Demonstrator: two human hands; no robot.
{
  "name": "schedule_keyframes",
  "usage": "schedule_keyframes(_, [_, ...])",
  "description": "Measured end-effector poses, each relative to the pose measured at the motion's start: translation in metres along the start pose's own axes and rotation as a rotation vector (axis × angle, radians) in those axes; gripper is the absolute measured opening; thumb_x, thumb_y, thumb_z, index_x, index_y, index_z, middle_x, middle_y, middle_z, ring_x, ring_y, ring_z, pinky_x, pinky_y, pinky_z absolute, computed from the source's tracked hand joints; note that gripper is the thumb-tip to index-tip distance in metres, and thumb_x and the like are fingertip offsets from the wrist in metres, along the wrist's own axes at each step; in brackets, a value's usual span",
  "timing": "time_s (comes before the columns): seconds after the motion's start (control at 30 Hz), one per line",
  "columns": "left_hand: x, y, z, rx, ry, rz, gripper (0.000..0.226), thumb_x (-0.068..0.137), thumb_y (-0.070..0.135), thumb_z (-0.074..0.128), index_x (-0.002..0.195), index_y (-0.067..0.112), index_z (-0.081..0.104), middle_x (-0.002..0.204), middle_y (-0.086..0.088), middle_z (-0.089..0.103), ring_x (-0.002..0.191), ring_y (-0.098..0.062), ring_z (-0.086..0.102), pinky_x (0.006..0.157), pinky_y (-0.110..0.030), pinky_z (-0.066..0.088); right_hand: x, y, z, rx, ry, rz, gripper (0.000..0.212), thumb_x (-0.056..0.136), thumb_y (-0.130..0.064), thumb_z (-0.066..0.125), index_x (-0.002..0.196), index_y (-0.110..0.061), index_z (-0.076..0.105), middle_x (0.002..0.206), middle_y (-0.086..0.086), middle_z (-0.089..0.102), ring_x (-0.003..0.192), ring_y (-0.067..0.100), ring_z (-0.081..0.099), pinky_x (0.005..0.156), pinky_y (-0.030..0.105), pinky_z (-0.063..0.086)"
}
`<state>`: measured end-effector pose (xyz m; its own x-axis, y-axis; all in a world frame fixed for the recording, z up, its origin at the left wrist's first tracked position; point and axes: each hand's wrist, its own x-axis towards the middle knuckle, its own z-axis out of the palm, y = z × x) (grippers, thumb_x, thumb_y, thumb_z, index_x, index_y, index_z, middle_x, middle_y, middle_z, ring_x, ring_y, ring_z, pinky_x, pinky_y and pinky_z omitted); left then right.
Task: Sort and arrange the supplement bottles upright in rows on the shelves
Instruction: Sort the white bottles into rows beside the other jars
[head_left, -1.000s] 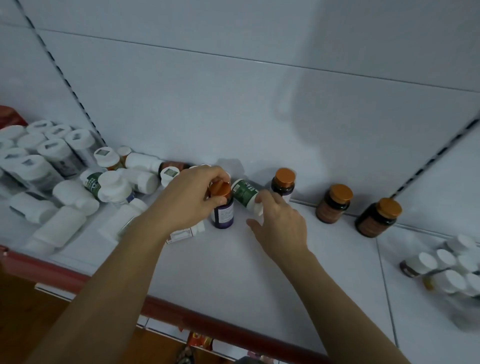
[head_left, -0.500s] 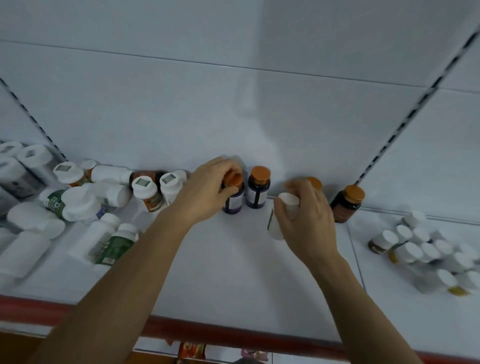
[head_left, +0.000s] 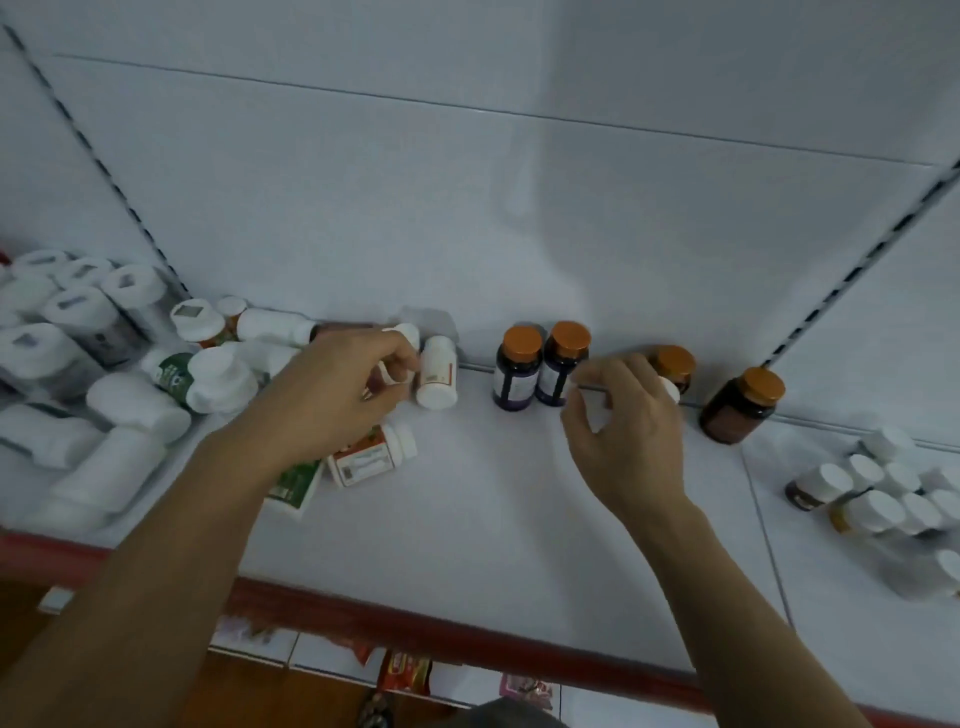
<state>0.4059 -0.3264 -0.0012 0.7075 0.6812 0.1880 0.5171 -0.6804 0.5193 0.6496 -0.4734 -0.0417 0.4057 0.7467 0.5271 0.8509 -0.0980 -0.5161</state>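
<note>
The right hand (head_left: 623, 431) is curled round a white bottle (head_left: 591, 402), most of it hidden in the palm. It holds the bottle just in front of the back row, between two upright purple bottles (head_left: 517, 371) and a brown bottle (head_left: 675, 364). The left hand (head_left: 332, 400) reaches to the edge of the pile (head_left: 171, 395) of toppled bottles, fingertips bent and pinching a small bottle (head_left: 400, 358); how firm that pinch is cannot be told. The nearest risk is on the right: the knuckles are close to the orange-capped row, so a careless turn of the wrist could tip a purple bottle into its neighbour. The white bottle looks tilted in the grip, and if let go before its base sits flat it would likely fall and roll across the shelf (head_left: 467, 530) towards the red lip (head_left: 415, 626). On the left, lifting the small bottle could nudge the loose bottle (head_left: 439, 374) lying just beside it and set it rolling. With both hands busy, one is probably working unwatched. The white bottle may also land among the wrong kind, since white-capped ones (head_left: 872, 499) stand well apart to the right.
</note>
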Motion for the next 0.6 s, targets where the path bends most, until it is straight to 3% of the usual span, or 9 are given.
schedule_keyframes(0.13, [-0.037, -0.033, -0.021, 0.041, -0.067, -0.012, 0.018, 0.090, 0.024, 0.074, 0.102, 0.033, 0.066, 0.091, 0.019, 0.066, 0.086, 0.000, 0.063, 0.064, -0.011, 0.044, 0.001, -0.040, 0.050, 0.084, -0.253, -0.170, 0.027, 0.089, -0.013, 0.069, 0.116, -0.015, 0.064, 0.112, 0.002, 0.061, 0.081, 0.010, 0.056, 0.067, 0.026, 0.049])
schedule_keyframes(0.23, [-0.057, -0.052, -0.026, 0.034, -0.068, -0.052, 0.021, 0.091, 0.044, 0.071, 0.107, 0.033, 0.063, 0.099, 0.020, 0.065, 0.095, 0.000, 0.059, 0.074, -0.022, 0.046, 0.008, -0.066, 0.083, 0.026, -0.392, -0.163, 0.043, 0.095, -0.025, 0.063, 0.136, -0.020, 0.052, 0.129, 0.009, 0.053, 0.092, 0.027, 0.062, 0.073, 0.037, 0.053])
schedule_keyframes(0.33, [-0.068, -0.055, -0.016, 0.101, -0.115, -0.086, 0.047, 0.086, 0.065, 0.061, 0.120, 0.032, 0.061, 0.112, 0.019, 0.063, 0.106, -0.006, 0.054, 0.089, -0.035, 0.047, 0.018, -0.080, 0.107, -0.067, -0.460, -0.095, 0.050, 0.100, -0.040, 0.051, 0.145, -0.023, 0.038, 0.133, 0.014, 0.049, 0.103, 0.036, 0.061, 0.076, 0.041, 0.050])
schedule_keyframes(0.43, [-0.065, -0.045, 0.005, 0.243, -0.225, -0.113, 0.061, 0.083, 0.073, 0.057, 0.131, 0.038, 0.049, 0.122, 0.015, 0.059, 0.119, -0.012, 0.045, 0.099, -0.043, 0.037, 0.030, -0.080, 0.124, -0.132, -0.502, 0.021, 0.051, 0.099, -0.046, 0.050, 0.141, -0.022, 0.035, 0.131, 0.017, 0.050, 0.107, 0.042, 0.061, 0.078, 0.045, 0.049])
schedule_keyframes(0.53, [-0.059, -0.042, 0.022, 0.301, -0.193, -0.078, 0.047, 0.085, 0.057, 0.063, 0.122, 0.034, 0.046, 0.115, 0.012, 0.059, 0.115, -0.015, 0.046, 0.094, -0.043, 0.035, 0.039, -0.077, 0.131, -0.168, -0.529, 0.071, 0.045, 0.096, -0.049, 0.053, 0.128, -0.023, 0.034, 0.120, 0.014, 0.058, 0.102, 0.040, 0.062, 0.074, 0.043, 0.048])
schedule_keyframes(0.6, [-0.060, -0.046, 0.020, 0.246, -0.158, -0.073, 0.039, 0.082, 0.045, 0.067, 0.113, 0.034, 0.047, 0.106, 0.016, 0.058, 0.108, -0.013, 0.046, 0.090, -0.041, 0.035, 0.040, -0.079, 0.125, -0.195, -0.535, 0.069, 0.040, 0.093, -0.043, 0.056, 0.118, -0.023, 0.033, 0.105, 0.012, 0.064, 0.089, 0.036, 0.064, 0.067, 0.039, 0.047])
